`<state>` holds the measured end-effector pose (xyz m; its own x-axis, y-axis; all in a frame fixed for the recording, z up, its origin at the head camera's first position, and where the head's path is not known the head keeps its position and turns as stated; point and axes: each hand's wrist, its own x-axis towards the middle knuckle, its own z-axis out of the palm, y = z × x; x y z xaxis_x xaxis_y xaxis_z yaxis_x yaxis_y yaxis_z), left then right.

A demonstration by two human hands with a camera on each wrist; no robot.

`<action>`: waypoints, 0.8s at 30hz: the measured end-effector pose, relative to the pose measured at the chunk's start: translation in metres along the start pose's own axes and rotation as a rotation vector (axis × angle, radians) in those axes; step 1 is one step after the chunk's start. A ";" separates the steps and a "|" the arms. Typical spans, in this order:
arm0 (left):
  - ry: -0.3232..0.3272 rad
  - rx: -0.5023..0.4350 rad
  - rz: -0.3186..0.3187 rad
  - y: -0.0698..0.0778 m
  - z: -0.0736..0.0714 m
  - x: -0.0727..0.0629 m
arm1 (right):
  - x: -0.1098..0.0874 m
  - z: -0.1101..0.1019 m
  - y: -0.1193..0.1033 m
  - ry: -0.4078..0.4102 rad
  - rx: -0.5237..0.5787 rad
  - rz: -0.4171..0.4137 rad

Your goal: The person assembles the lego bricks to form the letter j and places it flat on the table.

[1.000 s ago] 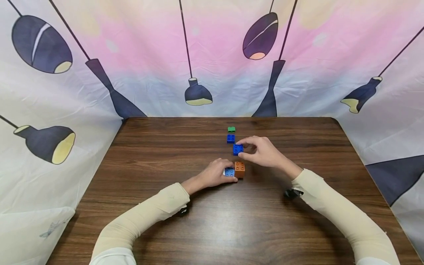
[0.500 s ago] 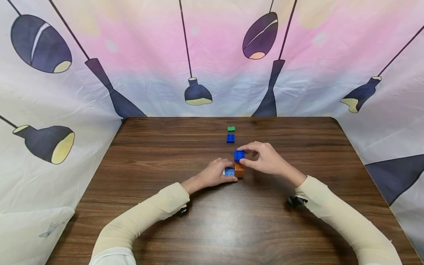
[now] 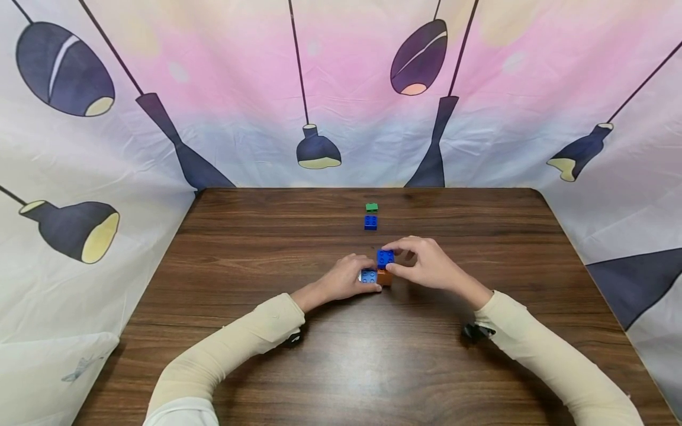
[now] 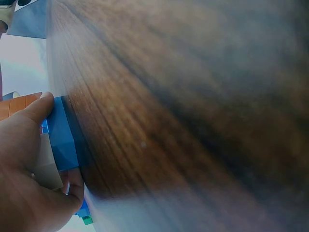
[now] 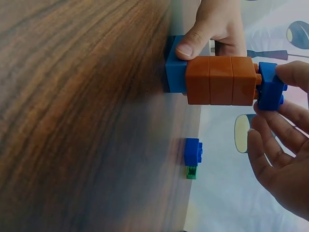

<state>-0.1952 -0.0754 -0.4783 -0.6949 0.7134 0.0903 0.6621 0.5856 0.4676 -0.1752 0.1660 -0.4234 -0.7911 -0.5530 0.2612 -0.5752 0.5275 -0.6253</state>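
My left hand (image 3: 345, 279) grips the light blue brick (image 4: 63, 137) at the base, thumb on one side and fingers on the other. A white brick (image 4: 47, 166) shows under that hand. On the base stands a column of orange bricks (image 5: 221, 80). My right hand (image 3: 430, 264) pinches a dark blue brick (image 5: 271, 87) between thumb and fingers at the top of the column. Orange studs still show between it and the topmost orange brick, so it is not pressed fully down.
Farther back on the wooden table (image 3: 266, 236) lie another dark blue brick (image 3: 370, 223) and a small green brick (image 3: 372, 207) behind it. A patterned cloth (image 3: 256, 154) hangs beyond the table's far edge.
My right hand has carried the dark blue brick toward the person and over the orange column, where it now covers the orange top studs in the head view. The left hand stays put.
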 end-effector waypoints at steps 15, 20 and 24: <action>0.007 -0.005 0.000 0.000 0.001 -0.001 | -0.004 0.002 0.002 0.003 -0.008 -0.020; 0.010 -0.006 0.011 0.000 0.000 -0.001 | -0.003 0.001 0.001 0.000 -0.020 -0.022; 0.013 -0.010 0.014 -0.001 0.000 -0.001 | -0.003 0.000 0.000 0.002 -0.023 -0.028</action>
<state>-0.1951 -0.0761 -0.4791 -0.6893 0.7164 0.1080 0.6688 0.5719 0.4751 -0.1726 0.1678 -0.4241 -0.7752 -0.5662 0.2801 -0.6017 0.5269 -0.6003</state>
